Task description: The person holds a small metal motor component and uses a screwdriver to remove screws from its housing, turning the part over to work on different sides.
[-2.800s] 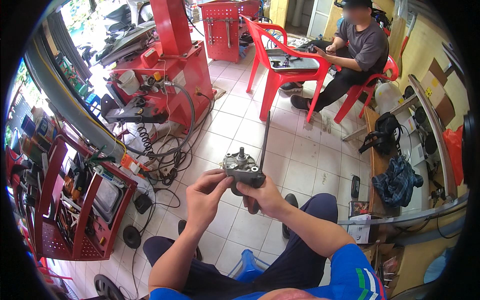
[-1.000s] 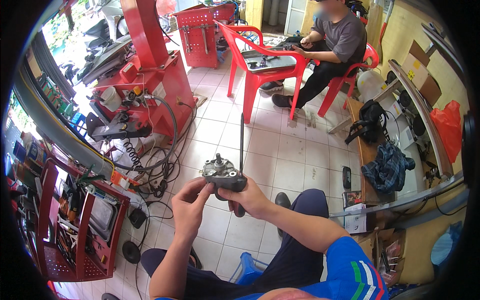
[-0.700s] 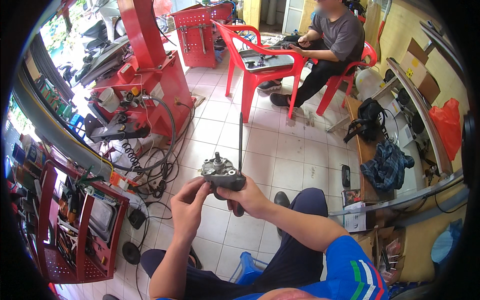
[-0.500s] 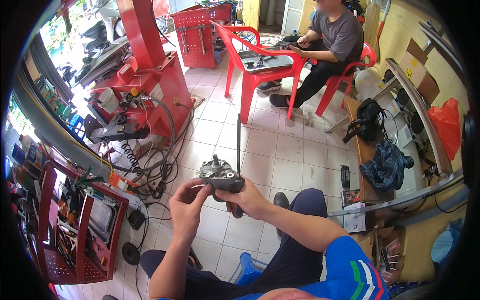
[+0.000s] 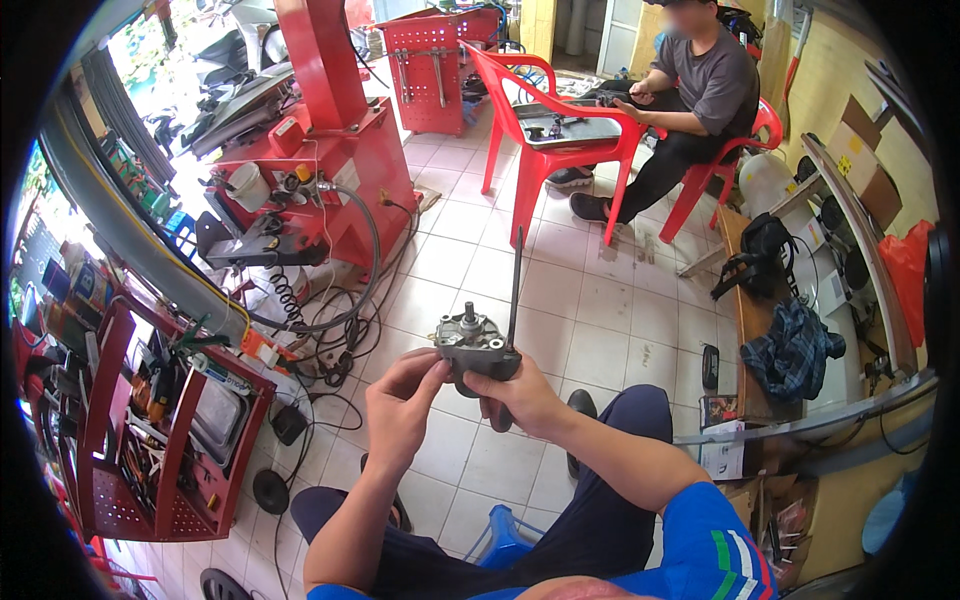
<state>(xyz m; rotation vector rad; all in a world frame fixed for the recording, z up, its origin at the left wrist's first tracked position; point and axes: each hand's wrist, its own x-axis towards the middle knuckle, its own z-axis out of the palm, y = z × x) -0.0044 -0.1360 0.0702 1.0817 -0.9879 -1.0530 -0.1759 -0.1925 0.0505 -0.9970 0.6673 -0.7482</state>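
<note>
A small mechanical housing, silvery on top with a short upright shaft and dark grey below, is held in front of me between both hands. Closed on its near left edge are the thumb and fingers of my left hand. My right hand grips the housing's right side, thumb across the dark base. A long thin dark rod, like a screwdriver's blade, stands nearly upright at that side. Its lower end is hidden by the housing and my right hand, so I cannot tell whether it touches the housing.
A red tool cart full of tools stands at left, cables trailing nearby. Beyond are a red machine and a red plastic chair bearing a metal tray. A seated person works there. A wooden bench lines the right.
The whole view has shifted, so the surroundings appear farther right. Both hands keep much the same hold on the housing, and the rod still stands beside it.
</note>
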